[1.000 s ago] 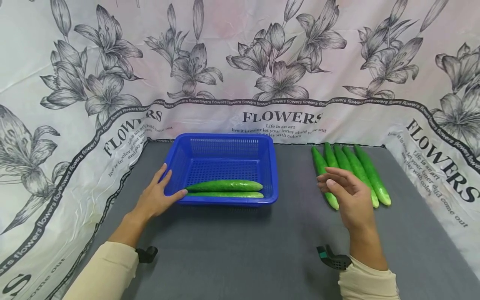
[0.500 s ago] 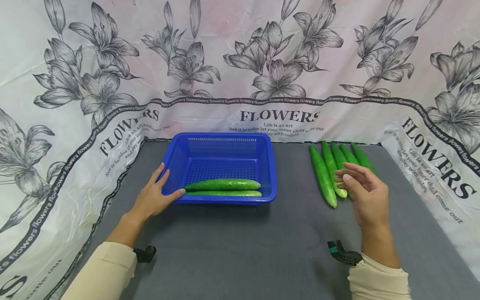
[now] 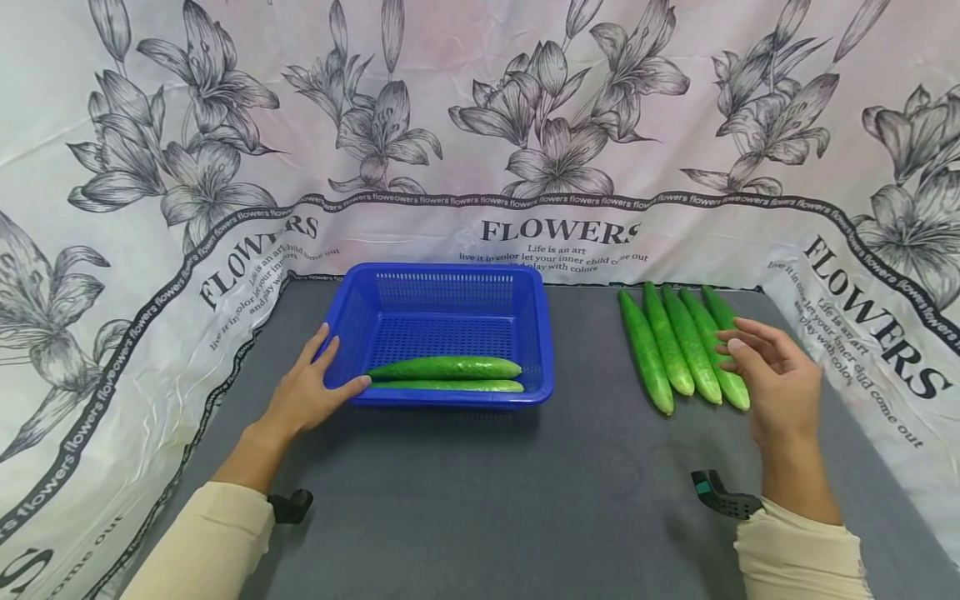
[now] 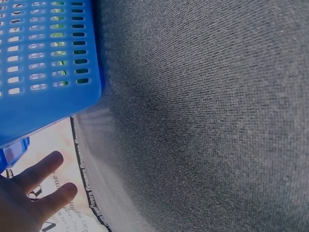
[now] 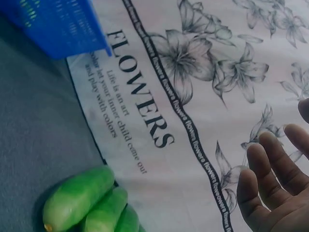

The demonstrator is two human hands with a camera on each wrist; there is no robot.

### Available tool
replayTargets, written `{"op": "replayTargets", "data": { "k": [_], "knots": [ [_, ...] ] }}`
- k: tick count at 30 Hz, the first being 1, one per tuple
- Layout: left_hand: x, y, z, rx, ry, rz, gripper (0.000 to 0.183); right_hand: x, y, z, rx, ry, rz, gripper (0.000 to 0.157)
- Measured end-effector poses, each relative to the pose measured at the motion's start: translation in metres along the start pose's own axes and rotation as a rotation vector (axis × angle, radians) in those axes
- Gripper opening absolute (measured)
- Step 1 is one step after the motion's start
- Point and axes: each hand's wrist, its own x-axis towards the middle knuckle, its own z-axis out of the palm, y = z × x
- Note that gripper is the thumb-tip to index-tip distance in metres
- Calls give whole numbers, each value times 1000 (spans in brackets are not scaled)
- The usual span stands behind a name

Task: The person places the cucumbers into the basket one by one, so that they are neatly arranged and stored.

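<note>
A blue plastic basket [image 3: 453, 398] stands on the left half of the grey table, with two cucumbers [image 3: 450, 367] lying along its near wall. My left hand [image 3: 307, 396] rests at the basket's near left corner. Its fingers are spread outside the left wall and its thumb touches the rim; the left wrist view shows two straight fingers [image 4: 41, 174] beside the basket. Over the right end of a row of several cucumbers [image 3: 645, 350] hovers my right hand [image 3: 783, 383], fingers loosely bent and holding nothing. It hides part of the rightmost cucumber [image 3: 720, 308].
A white cloth [image 3: 562, 242] with printed flowers and lettering hangs behind the grey table [image 3: 480, 492] and down both sides. Dark table surface lies between the basket and the cucumber row. A black device [image 3: 723, 496] sits at the right wrist, another [image 3: 291, 506] at the left.
My right hand has moved right across the cucumber row, uncovering the cucumbers on the left and in the middle. My left hand stays at the basket. The head view has shifted slightly.
</note>
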Motion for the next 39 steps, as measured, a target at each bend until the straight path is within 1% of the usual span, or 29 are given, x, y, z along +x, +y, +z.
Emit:
{"op": "replayTargets", "data": {
  "k": [4,11,14,18,23,26,30,34,37,39],
  "knots": [
    [0,0,-1,-2,-7,-4,100,4,2,-10,-74,42,31,29],
    [0,-1,-2,-5,0,-1,100,11,6,-24,-101,73,78,30],
    [1,-1,-2,-10,4,2,99,14,7,-31,-140,84,103,31],
    [1,-1,-1,-11,19,9,98,19,10,-39,-177,87,141,31],
    [1,-2,0,-7,36,13,96,23,17,-50,-177,89,176,31],
    [1,-3,0,-7,46,20,95,25,20,-56,-198,90,209,31],
    [1,-3,1,-15,48,26,94,29,23,-65,-224,94,257,32],
    [0,-3,1,-21,39,22,94,32,26,-74,-253,113,289,28],
    [-1,-2,0,-22,31,18,94,34,29,-80,-300,130,313,26],
    [-1,-2,0,-23,28,17,94,37,32,-85,-360,136,327,26]
  ]
}}
